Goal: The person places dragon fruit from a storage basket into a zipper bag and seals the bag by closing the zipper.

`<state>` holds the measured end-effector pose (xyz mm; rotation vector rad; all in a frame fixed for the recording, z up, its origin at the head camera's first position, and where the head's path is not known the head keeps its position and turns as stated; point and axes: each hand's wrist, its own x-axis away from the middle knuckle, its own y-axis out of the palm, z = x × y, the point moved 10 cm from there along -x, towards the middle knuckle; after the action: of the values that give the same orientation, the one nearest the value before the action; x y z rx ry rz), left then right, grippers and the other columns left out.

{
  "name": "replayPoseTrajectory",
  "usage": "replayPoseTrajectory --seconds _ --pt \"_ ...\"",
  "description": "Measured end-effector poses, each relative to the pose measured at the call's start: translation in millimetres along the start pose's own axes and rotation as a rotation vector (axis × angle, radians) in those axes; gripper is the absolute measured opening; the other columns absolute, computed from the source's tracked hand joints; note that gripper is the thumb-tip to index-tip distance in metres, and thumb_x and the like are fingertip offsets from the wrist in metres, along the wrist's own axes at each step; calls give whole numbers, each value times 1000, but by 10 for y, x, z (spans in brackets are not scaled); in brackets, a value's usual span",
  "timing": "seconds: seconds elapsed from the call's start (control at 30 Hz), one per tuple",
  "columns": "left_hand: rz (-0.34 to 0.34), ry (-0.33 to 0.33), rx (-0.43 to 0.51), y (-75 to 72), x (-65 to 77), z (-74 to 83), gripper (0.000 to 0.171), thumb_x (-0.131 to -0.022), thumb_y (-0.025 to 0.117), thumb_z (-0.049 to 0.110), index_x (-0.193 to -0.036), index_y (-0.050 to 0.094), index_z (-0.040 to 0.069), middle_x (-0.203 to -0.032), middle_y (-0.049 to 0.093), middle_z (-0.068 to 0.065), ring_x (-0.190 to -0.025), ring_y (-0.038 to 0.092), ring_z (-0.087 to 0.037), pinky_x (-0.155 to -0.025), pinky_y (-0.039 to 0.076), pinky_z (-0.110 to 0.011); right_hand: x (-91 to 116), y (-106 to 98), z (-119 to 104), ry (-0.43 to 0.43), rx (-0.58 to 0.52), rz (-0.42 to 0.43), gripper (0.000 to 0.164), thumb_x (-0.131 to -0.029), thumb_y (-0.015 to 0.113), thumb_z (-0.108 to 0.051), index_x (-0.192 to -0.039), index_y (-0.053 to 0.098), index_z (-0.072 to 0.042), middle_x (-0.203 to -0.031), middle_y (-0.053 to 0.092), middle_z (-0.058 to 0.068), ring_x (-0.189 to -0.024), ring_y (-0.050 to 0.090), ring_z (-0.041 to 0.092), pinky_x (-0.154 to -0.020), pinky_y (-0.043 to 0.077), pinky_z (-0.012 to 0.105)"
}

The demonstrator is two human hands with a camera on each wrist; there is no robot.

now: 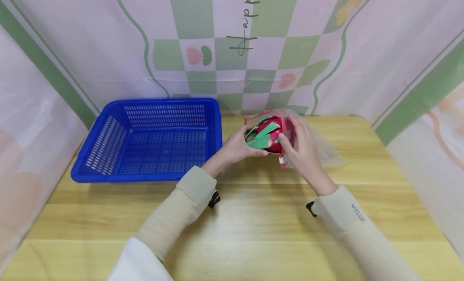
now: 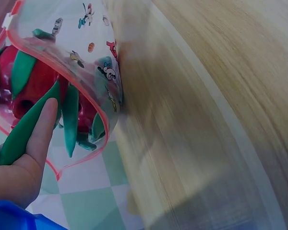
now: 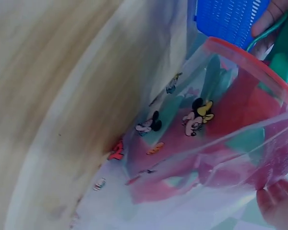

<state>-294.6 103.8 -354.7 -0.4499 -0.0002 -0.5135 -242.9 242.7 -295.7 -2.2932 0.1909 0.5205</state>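
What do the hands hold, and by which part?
Left hand: the fruit, by its green leaves. Right hand: the bag, near its red rim.

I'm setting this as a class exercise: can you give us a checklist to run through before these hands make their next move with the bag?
1. Bag open: ok. The clear bag gapes at its red-edged mouth.
2. Left hand on the red item: ok. It holds the green leaves outside the mouth.
3. Right hand on the bag: ok. It grips from outside.
4. Red item wholly in or wholly out: not ok. It straddles the mouth.
5. Just one item inside: cannot tell. Film and overlapping leaves obscure it.
6. Blue basket upright: ok. It stands left of the bag.
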Motion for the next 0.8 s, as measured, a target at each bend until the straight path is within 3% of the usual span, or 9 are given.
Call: replayPoseTrajectory --seconds 0.17,0.37,0.63,0.8 --pt "-54 30 49 30 11 -2 85 -76 81 27 -145 34 17 -133 54 -9 -112 54 -22 -97 46 -36 -42 9 -6 43 112 20 65 -92 53 -32 -145 34 0 -149 33 23 -134 29 43 -106 29 65" --pt "-106 31 155 59 21 -18 76 -84 73 23 -148 33 18 -131 56 -11 -108 54 -21 -90 45 -29 -56 48 0 98 77 2 62 -96 46 -26 -149 26 1 -151 34 21 -138 29 40 -113 23 59" --pt "-40 -20 196 56 44 -33 73 -83 74 20 -145 38 15 -124 61 -15 -96 57 -18 -81 45 -25 -11 43 -40 76 91 -5 51 -104 31 -20 -148 24 4 -156 22 22 -146 21 35 -118 20 51" --pt "-7 34 167 86 41 39 69 -81 75 13 -142 43 11 -130 59 -14 -108 58 -23 -96 46 -33 13 65 -123 21 117 -10 47 -103 35 -17 -145 33 5 -155 23 26 -146 15 42 -118 17 55"
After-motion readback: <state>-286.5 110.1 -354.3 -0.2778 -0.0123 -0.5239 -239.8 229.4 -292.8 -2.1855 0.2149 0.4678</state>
